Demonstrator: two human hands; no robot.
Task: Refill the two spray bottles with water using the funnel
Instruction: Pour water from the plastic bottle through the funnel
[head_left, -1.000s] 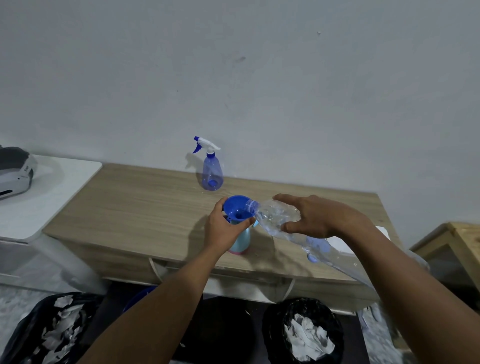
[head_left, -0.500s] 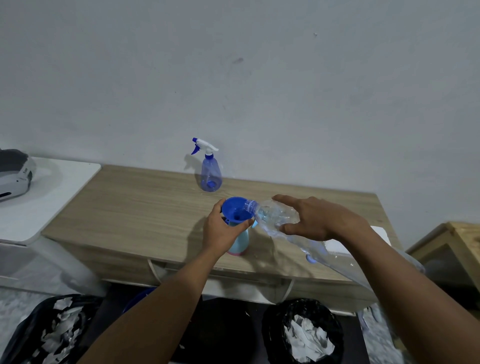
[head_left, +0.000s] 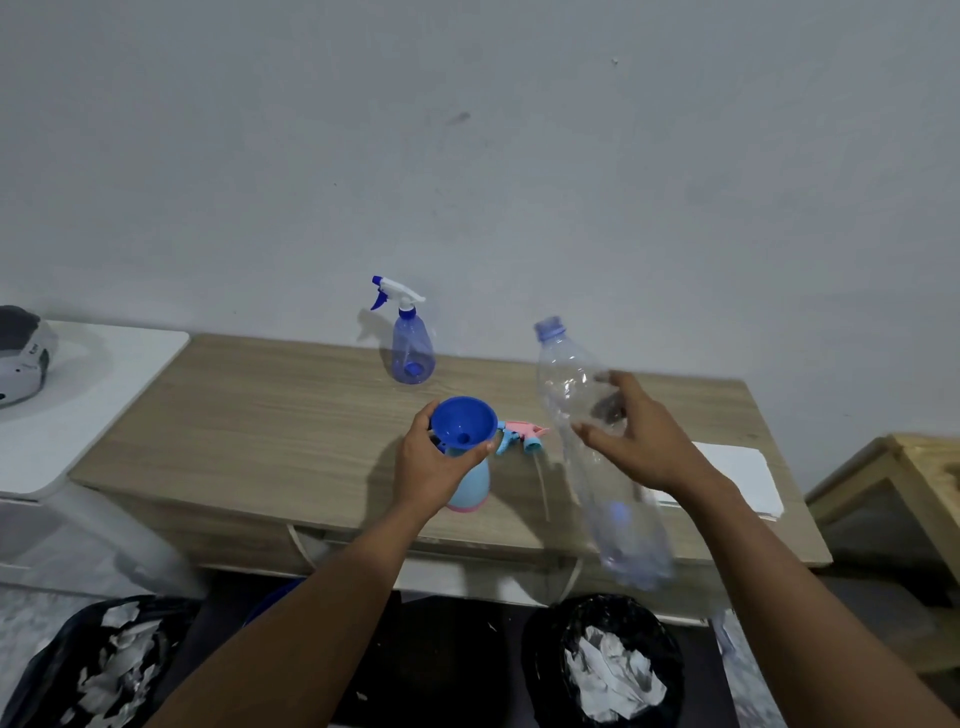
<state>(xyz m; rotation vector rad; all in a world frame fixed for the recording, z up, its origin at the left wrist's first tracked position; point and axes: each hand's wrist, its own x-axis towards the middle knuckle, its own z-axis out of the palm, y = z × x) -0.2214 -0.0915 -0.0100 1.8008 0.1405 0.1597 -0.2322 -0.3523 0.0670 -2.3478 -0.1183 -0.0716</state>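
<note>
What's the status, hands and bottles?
Left hand grips funnel seated in light blue spray bottle. Right hand holds water bottle mouth-up, not pouring. Behind, purple bottle capped. Nothing blocking.

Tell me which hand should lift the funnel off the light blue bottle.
Left. The left hand grips the light blue bottle right under the funnel; the right hand holds the clear bottle.

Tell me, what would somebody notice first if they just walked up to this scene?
Most striking is the clear plastic bottle, held neck-up in the right hand over the right side of the wooden table. Beside it, the left hand grips a pale blue spray bottle with a bright blue funnel in its neck. A darker blue spray bottle stands at the back by the wall.
</note>
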